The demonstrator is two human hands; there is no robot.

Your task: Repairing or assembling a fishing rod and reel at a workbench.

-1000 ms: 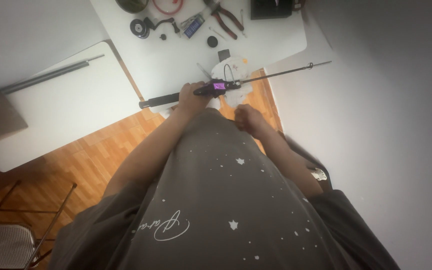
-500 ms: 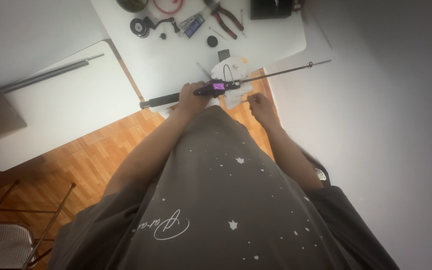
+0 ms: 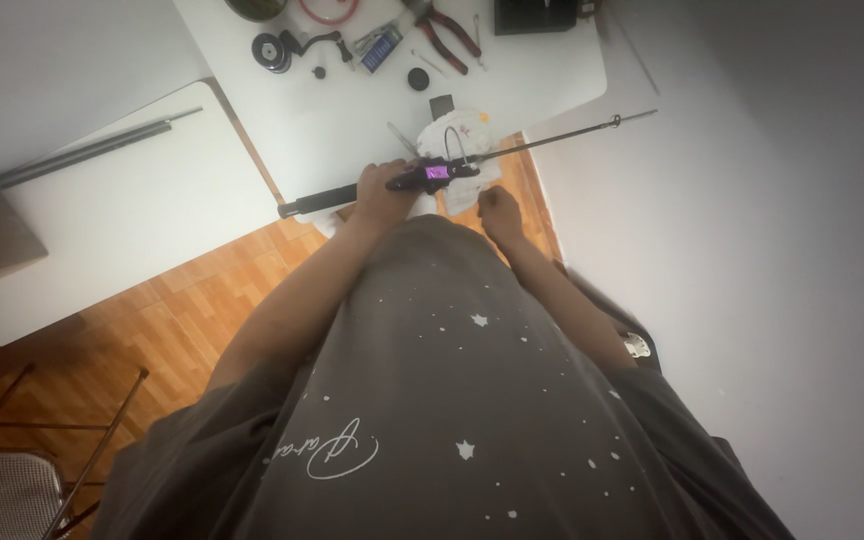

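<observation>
A thin black fishing rod lies nearly level: thick handle left of the grip, purple-marked seat just right, tip far right.

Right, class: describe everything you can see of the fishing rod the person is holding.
The fishing rod is long, thin and dark, with a thicker black handle end at left and a small guide ring near its tip at right. A purple-marked reel seat sits mid-rod. It lies nearly level over the white table edge; the left hand grips it.

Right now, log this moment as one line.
left hand: grips black fishing rod | right hand: free, beside white cloth | white table: red-handled pliers
</observation>
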